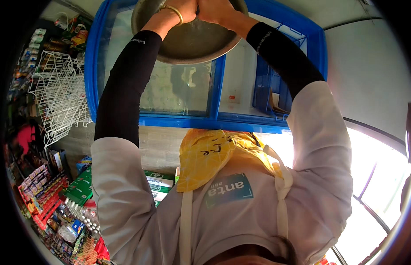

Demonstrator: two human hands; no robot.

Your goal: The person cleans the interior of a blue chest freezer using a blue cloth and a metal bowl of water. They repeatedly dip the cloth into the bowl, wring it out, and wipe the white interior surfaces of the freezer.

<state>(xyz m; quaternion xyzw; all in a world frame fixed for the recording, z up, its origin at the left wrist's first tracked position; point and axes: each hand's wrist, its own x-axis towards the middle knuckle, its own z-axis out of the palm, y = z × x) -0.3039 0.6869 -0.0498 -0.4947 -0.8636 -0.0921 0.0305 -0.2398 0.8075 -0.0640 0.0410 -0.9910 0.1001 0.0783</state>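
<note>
My left hand (pixel 183 8), with a bangle at the wrist, and my right hand (pixel 216 11) are close together at the top edge of the view, over a round metal basin (pixel 192 57). Their fingers look bent, but the picture's edge cuts them off and anything between them is hidden. Bright glints like water show inside the basin beneath them. The basin is over the glass lid (pixel 179 89) of a blue-framed chest freezer (pixel 192 122). Right of the lid's divider, a blue wire basket (pixel 273 89) shows inside the freezer. Black sleeves cover both forearms.
White wire racks (pixel 61 96) stand left of the freezer, near shelves of packaged goods. Green boxes (pixel 80 188) and green-and-white cartons (pixel 159 183) lie lower left. A yellow apron (pixel 205 159) hangs at my front against the freezer's near edge. A pale wall (pixel 364 73) rises on the right.
</note>
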